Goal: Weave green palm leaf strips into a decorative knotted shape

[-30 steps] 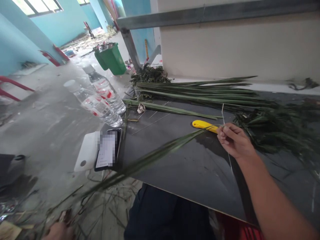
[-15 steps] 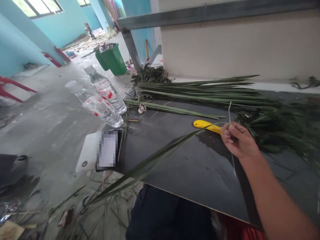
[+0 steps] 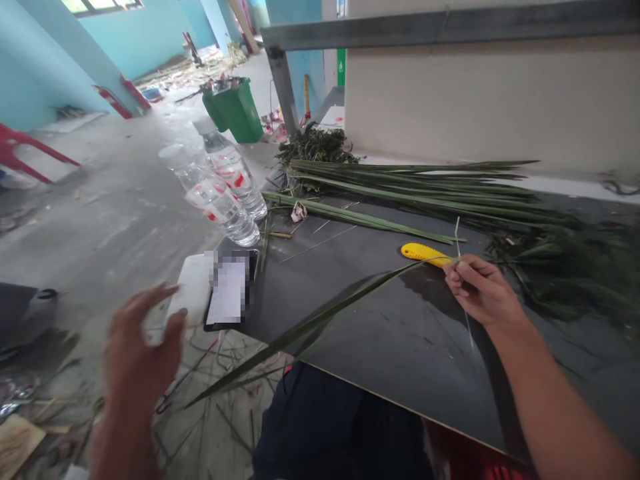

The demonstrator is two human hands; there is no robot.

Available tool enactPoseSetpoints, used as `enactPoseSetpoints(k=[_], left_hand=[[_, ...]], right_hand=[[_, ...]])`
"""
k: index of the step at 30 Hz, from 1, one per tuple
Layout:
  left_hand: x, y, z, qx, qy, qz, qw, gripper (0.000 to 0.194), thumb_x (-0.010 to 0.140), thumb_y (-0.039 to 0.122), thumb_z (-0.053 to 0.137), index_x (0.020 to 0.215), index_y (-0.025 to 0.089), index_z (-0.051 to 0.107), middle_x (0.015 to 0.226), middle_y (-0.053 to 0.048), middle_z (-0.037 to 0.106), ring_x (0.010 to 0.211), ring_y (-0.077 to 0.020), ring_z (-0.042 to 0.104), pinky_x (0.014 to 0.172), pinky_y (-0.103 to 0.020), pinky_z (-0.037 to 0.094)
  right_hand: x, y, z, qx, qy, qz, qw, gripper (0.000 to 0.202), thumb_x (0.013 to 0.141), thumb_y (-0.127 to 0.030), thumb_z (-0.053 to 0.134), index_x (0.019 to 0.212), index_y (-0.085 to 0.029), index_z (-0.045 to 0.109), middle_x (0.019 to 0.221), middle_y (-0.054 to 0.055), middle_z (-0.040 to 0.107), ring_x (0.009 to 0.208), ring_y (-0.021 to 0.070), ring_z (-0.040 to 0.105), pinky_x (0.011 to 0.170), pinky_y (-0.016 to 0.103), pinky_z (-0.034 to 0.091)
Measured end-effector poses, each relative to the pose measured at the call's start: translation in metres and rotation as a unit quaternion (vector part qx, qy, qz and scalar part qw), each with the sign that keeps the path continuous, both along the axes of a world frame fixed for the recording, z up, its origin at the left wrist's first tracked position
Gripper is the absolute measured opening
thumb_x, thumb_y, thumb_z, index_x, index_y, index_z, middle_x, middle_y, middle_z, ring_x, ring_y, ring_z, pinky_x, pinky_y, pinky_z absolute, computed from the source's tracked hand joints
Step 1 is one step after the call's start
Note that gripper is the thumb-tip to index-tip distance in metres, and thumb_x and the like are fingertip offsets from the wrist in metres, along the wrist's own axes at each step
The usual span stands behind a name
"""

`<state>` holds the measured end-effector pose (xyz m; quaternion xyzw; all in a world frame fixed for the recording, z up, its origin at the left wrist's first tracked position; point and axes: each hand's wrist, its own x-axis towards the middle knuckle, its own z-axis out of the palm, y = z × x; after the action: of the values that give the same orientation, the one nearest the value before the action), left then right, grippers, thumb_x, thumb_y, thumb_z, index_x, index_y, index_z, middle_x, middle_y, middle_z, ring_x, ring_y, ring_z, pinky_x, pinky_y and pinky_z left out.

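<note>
My right hand (image 3: pixel 477 287), at the right over the dark table, pinches a thin wire (image 3: pixel 457 237) and the narrow end of a long green leaf (image 3: pixel 320 320). The leaf slants down to the left, past the table's front edge. A yellow-handled tool (image 3: pixel 423 253) lies just left of those fingers, its far end hidden by them. At the lower left my left hand (image 3: pixel 145 340) is slightly blurred, thumb and fingers apart with nothing between them. It is nearest to a white device (image 3: pixel 193 290) beside a phone (image 3: pixel 227 293).
Two water bottles (image 3: pixel 245 187) stand at the table's left edge. Long green leaves (image 3: pixel 410 183) lie along the back of the table (image 3: pixel 390 353), with a darker leafy heap (image 3: pixel 560 260) at right. A green bin (image 3: pixel 240 113) and red chair (image 3: pixel 30 153) are beyond.
My left hand has come into view at the lower left. My right hand keeps its pinch on the wire and leaf. The view has shifted slightly, moving the table things rightward.
</note>
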<state>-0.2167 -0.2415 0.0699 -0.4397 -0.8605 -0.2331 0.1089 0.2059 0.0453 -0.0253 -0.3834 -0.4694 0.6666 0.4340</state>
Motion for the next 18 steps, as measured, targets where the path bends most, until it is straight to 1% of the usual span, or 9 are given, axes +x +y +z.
enactPoseSetpoints(k=[2,4,6,7,9,11,13,16,18], left_hand=[[-0.001,0.029,-0.017,-0.047,0.022,-0.052,0.997,0.041,0.093,0.034,0.062,0.132,0.023,0.059,0.151,-0.008,0.055,0.138,-0.0340,0.051,0.117,-0.053,0.038],[0.000,0.053,-0.028,-0.080,0.036,-0.100,0.991,0.057,0.091,0.039,0.063,0.141,0.015,0.051,0.154,-0.015,0.051,0.139,-0.0367,0.049,0.119,-0.054,0.035],[0.000,0.067,-0.033,-0.079,0.051,-0.099,0.991,0.064,0.090,0.046,0.060,0.144,0.014,0.048,0.152,-0.017,0.052,0.138,-0.0375,0.051,0.119,-0.053,0.033],[-0.001,0.068,-0.034,-0.076,0.054,-0.094,0.991,0.063,0.090,0.048,0.058,0.143,0.016,0.049,0.151,-0.017,0.054,0.137,-0.0376,0.052,0.119,-0.053,0.033],[-0.002,0.062,-0.033,-0.072,0.057,-0.097,0.991,0.061,0.090,0.053,0.054,0.140,0.019,0.052,0.141,-0.016,0.062,0.134,-0.0371,0.055,0.119,-0.052,0.034],[-0.001,0.048,-0.028,-0.076,0.062,-0.114,0.989,0.058,0.092,0.054,0.053,0.140,0.021,0.053,0.119,-0.013,0.074,0.127,-0.0354,0.060,0.116,-0.051,0.037],[0.006,0.031,-0.020,-0.076,0.082,-0.109,0.988,0.054,0.094,0.053,0.055,0.138,0.022,0.056,0.095,-0.008,0.078,0.116,-0.0339,0.066,0.112,-0.050,0.043],[0.020,0.014,-0.011,-0.034,0.128,-0.023,0.991,0.037,0.096,0.049,0.056,0.123,0.025,0.066,0.083,-0.003,0.075,0.096,-0.0297,0.071,0.103,-0.048,0.050],[0.024,0.012,-0.010,0.001,0.144,0.001,0.990,0.034,0.095,0.050,0.059,0.116,0.024,0.069,0.087,-0.003,0.075,0.091,-0.0281,0.072,0.099,-0.047,0.052]], right_hand=[[0.000,-0.001,0.000,-0.005,-0.001,-0.004,1.000,0.026,0.066,-0.045,0.091,0.071,-0.027,0.072,0.064,0.001,0.059,0.052,0.0109,0.047,0.042,0.025,0.029],[-0.001,-0.001,0.002,-0.011,0.000,-0.008,1.000,0.027,0.065,-0.045,0.091,0.070,-0.027,0.073,0.063,0.001,0.058,0.052,0.0109,0.046,0.041,0.025,0.027],[-0.002,-0.001,0.004,-0.012,0.005,-0.010,1.000,0.028,0.063,-0.045,0.092,0.069,-0.027,0.073,0.063,0.001,0.058,0.052,0.0112,0.046,0.040,0.025,0.027],[-0.003,-0.001,0.004,-0.012,0.007,-0.010,1.000,0.028,0.062,-0.045,0.093,0.068,-0.027,0.073,0.063,0.001,0.058,0.052,0.0113,0.046,0.040,0.025,0.027],[-0.003,0.000,0.005,-0.014,0.009,-0.012,1.000,0.027,0.062,-0.044,0.093,0.069,-0.027,0.073,0.063,0.001,0.058,0.052,0.0111,0.046,0.040,0.024,0.027],[-0.003,0.001,0.004,-0.016,0.007,-0.015,1.000,0.027,0.062,-0.044,0.093,0.069,-0.027,0.074,0.063,0.001,0.058,0.053,0.0109,0.046,0.040,0.024,0.028],[-0.002,0.002,0.003,-0.018,0.006,-0.018,1.000,0.027,0.062,-0.045,0.093,0.070,-0.027,0.074,0.064,0.002,0.059,0.053,0.0110,0.047,0.039,0.024,0.028],[-0.001,0.002,0.002,-0.023,0.009,-0.016,1.000,0.027,0.062,-0.045,0.093,0.071,-0.027,0.074,0.066,0.002,0.060,0.054,0.0109,0.048,0.040,0.023,0.030],[-0.001,0.002,0.002,-0.026,0.011,-0.012,1.000,0.027,0.062,-0.044,0.093,0.072,-0.027,0.075,0.066,0.001,0.060,0.055,0.0105,0.049,0.040,0.022,0.031]])
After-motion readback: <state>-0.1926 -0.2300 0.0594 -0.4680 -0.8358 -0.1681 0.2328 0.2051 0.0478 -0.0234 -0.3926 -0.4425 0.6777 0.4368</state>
